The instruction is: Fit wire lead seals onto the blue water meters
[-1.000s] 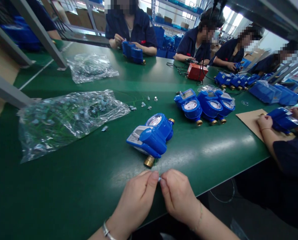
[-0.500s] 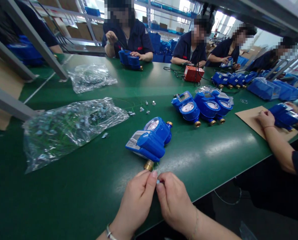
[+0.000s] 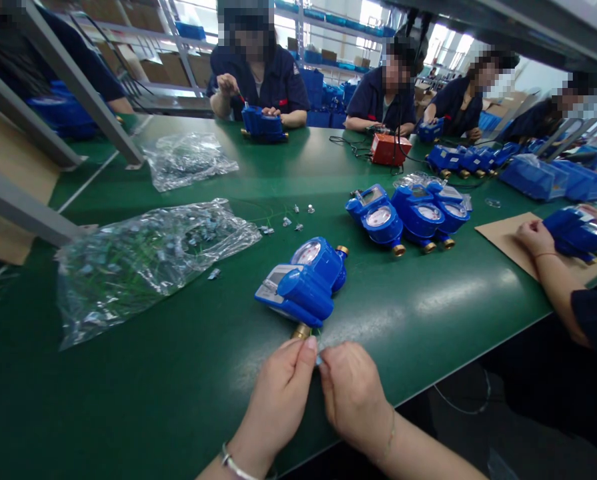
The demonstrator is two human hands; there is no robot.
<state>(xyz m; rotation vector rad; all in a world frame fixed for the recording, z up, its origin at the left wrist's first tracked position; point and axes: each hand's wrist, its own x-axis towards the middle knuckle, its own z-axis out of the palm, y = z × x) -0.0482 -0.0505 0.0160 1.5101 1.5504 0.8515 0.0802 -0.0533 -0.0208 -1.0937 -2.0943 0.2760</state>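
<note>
A blue water meter [image 3: 305, 297] lies on the green table in front of me, its brass end [image 3: 302, 331] pointing toward my hands. A thin green wire loop shows beside that brass end. My left hand [image 3: 281, 387] is closed in a pinch at the wire, right by the brass end. Close beside it, my right hand [image 3: 357, 387] pinches a small light-blue wire seal [image 3: 319, 360], mostly covered by the fingers. The left fingertips hide what they hold of the seal.
A clear bag of green-wired seals [image 3: 143, 267] lies left, with several loose seals [image 3: 287, 221] nearby. Three water meters [image 3: 381, 220] stand right of centre. A co-worker's hand [image 3: 535, 237] rests over cardboard [image 3: 511, 243] at right. An orange-red box [image 3: 389, 148] sits farther back.
My right hand has turned slightly at the seal, while my left keeps its pinch. The whole view has shifted a little. Across the table, a co-worker's meter has turned.
</note>
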